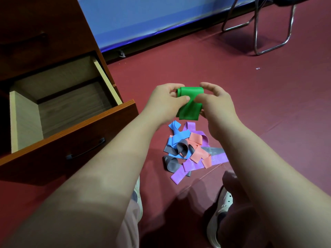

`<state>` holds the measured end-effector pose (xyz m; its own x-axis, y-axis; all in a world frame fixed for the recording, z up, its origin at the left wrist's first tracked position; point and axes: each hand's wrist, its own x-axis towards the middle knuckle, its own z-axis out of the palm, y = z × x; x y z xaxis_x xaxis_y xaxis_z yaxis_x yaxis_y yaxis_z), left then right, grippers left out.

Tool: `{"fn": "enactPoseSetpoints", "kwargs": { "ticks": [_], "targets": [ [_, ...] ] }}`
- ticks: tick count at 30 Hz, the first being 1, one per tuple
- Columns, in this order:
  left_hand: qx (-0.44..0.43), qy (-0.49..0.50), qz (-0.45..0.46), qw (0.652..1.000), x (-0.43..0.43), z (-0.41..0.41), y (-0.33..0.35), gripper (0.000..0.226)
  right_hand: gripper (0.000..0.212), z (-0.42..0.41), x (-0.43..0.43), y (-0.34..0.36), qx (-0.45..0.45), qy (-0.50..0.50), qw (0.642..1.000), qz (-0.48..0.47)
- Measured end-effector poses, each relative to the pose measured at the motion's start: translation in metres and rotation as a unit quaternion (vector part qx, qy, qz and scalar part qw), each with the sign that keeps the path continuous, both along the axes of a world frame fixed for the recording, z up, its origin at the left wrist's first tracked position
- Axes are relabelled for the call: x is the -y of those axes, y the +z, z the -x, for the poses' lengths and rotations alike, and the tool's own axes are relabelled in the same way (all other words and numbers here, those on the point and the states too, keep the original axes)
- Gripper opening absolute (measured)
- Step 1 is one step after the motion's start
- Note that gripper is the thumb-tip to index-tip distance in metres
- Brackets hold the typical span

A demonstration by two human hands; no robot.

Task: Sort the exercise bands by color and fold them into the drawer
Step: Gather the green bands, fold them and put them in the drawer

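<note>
Left hand (pixel 166 99) and right hand (pixel 215 102) close together, both pinching one green band (pixel 189 102); its top is folded over, the rest hangs down. Pile of bands (pixel 191 151) (blue, purple, salmon, grey) lies on the red floor (pixel 259 108) at 6 o'clock from the hands. Drawer (pixel 71 140) pulled open at 9 o'clock.
</note>
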<state>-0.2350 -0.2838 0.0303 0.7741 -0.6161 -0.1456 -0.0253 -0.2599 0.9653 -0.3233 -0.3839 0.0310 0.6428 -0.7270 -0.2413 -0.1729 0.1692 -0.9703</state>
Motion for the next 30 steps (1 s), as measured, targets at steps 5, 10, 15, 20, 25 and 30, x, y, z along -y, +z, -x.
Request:
{"fn": "enactPoseSetpoints", "kwargs": {
  "ticks": [5, 10, 15, 20, 25, 30],
  "targets": [
    [0.017, -0.025, -0.008, 1.0, -0.003, -0.004, -0.001, 0.022, 0.05, 0.002, -0.001, 0.001, -0.007, 0.006, 0.999, 0.04],
    [0.048, -0.021, -0.029, 0.998, -0.003, -0.007, -0.002, 0.017, 0.048, 0.001, -0.002, 0.001, 0.008, 0.003, 0.999, 0.05],
    [0.085, -0.034, -0.079, 0.993, -0.005, -0.007, -0.006, 0.018, 0.044, 0.002, -0.001, -0.001, 0.005, 0.0, 0.997, 0.077],
    [0.063, -0.035, -0.075, 0.995, -0.004, -0.006, 0.0, 0.021, 0.037, 0.001, 0.002, -0.003, -0.002, -0.02, 0.997, 0.075],
    [0.006, -0.029, -0.062, 0.998, -0.006, -0.007, 0.008, 0.039, 0.024, 0.004, 0.0, 0.002, -0.008, 0.012, 0.999, 0.038],
    [-0.078, -0.003, -0.014, 0.997, -0.004, -0.002, 0.009, 0.038, 0.014, 0.002, -0.006, 0.007, -0.012, 0.086, 0.996, -0.009]
  ]
}}
